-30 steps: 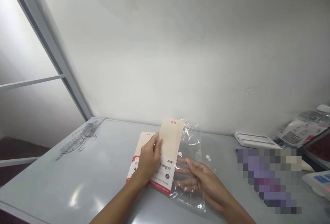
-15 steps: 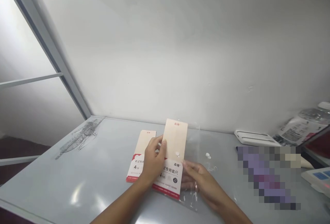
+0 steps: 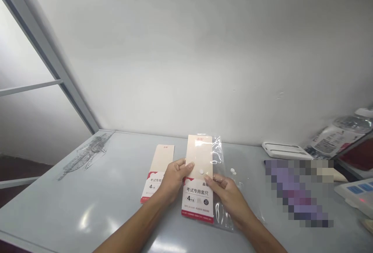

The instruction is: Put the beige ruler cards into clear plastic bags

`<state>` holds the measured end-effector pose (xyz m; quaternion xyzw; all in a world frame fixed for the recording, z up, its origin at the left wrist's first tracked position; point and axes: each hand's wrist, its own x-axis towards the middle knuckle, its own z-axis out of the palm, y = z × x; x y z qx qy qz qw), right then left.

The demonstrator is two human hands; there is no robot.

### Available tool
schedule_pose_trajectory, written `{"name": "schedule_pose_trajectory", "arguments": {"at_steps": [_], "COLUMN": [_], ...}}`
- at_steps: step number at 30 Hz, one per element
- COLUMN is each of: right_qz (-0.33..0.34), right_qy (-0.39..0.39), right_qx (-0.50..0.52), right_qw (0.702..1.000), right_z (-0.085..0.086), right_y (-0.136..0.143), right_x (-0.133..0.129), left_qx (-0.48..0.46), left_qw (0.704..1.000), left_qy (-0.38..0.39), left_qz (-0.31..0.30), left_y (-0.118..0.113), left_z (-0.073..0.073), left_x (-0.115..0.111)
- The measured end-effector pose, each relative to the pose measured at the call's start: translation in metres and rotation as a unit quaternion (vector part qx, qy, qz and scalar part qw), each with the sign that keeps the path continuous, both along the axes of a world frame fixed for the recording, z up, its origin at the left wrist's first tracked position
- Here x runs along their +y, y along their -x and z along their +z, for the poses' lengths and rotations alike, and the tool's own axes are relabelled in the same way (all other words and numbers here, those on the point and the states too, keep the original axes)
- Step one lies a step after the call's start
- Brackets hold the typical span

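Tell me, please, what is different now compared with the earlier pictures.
The held card has moved right, so it overlaps more with the clear bag, whose white dot now shows over the card. The right hand now grips the card's right edge. The left hand kept its hold on the left edge; the other card and the bottle stayed in place.

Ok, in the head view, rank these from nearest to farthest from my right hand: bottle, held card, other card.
1. Held card: under the thumb of the right hand.
2. Other card: farther left, beyond the left hand.
3. Bottle: off at the far right.
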<state>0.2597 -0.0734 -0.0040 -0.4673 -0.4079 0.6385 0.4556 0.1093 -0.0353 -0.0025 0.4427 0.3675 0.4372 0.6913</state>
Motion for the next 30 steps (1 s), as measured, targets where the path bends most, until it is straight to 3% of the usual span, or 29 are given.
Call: {"name": "schedule_pose_trajectory", "arguments": {"at_steps": [3, 6, 9, 12, 23, 30], "right_qz": [-0.014, -0.036, -0.011, 0.014, -0.005, -0.032], "right_qy": [-0.012, -0.003, 0.010, 0.001, -0.032, -0.007], "right_qx": [0.008, 0.019, 0.010, -0.008, -0.035, -0.035], "right_qw": [1.000, 0.999, 1.000, 1.000, 0.999, 0.999], "right_z": [-0.0007, -0.0024, -0.0028, -0.0025, 0.0046, 0.0019], "right_y": [0.0012, 0.0038, 0.0042, 0.0034, 0.0047, 0.0032], "right_x": [0.0001, -0.0012, -0.0027, -0.0036, -0.0058, -0.0043], "left_qx": [0.000, 0.014, 0.022, 0.025, 0.029, 0.018], "left_qw": [0.999, 1.000, 0.999, 0.998, 0.997, 0.999], "left_qy": [0.025, 0.027, 0.034, 0.045, 0.035, 0.022], "left_qz": [-0.022, -0.003, 0.012, 0.032, 0.055, 0.032], "left_y": [0.0042, 0.0060, 0.0059, 0.0053, 0.0027, 0.0007], "left_z": [-0.0019, -0.0067, -0.0096, -0.0077, -0.0025, -0.0007], "left_x": [0.0040, 0.0048, 0.0036, 0.0027, 0.0007, -0.0014]}}
